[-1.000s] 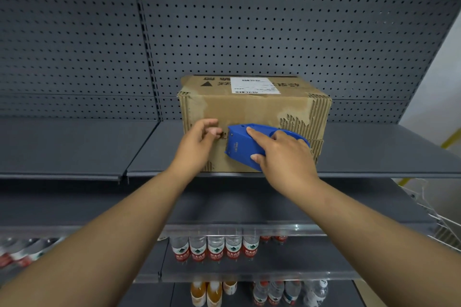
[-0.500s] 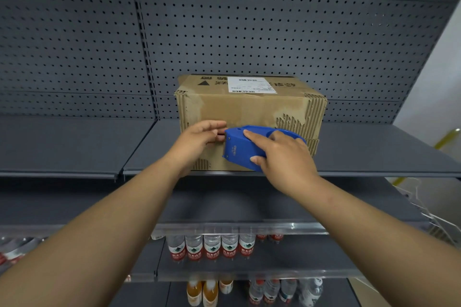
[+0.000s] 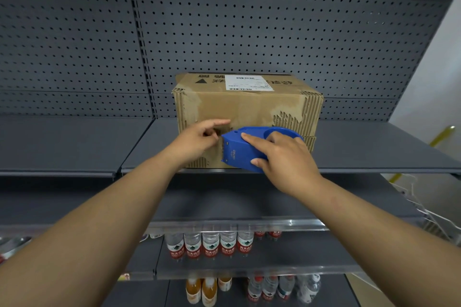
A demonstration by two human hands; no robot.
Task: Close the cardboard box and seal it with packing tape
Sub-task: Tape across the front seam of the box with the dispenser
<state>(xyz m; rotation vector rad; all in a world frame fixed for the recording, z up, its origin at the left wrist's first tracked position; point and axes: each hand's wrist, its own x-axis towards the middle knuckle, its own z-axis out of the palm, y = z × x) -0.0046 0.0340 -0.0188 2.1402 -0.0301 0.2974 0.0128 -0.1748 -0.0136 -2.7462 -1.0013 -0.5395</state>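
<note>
Pegboard wall: I am seeing grey perforated panels filling the upper half of the frame; a pale wall is showing at the far right.
Shelf: a dark grey metal shelf is running across the middle of the frame and carrying the box; lower shelves at the bottom centre are holding water bottles and orange drinks.
Cardboard box: it is sitting at the centre of the frame with its flaps down, a white label on top, and its front face torn so the corrugation is showing.
Right hand: it is wrapping fully around the blue tape dispenser, index finger lying along the top, and pressing its toothed end toward the box front, centre frame.
Left hand: it is lying against the box front just left of the dispenser, thumb and fingers pinching together, I judge on a tape end; I cannot tell, since no tape is visible.
Risk: I judge the tape could be sticking poorly on the torn, ridged surface and peeling away.
Risk: the box could be sliding back on the smooth shelf under the dispenser's push, wrinkling the strip.
</note>
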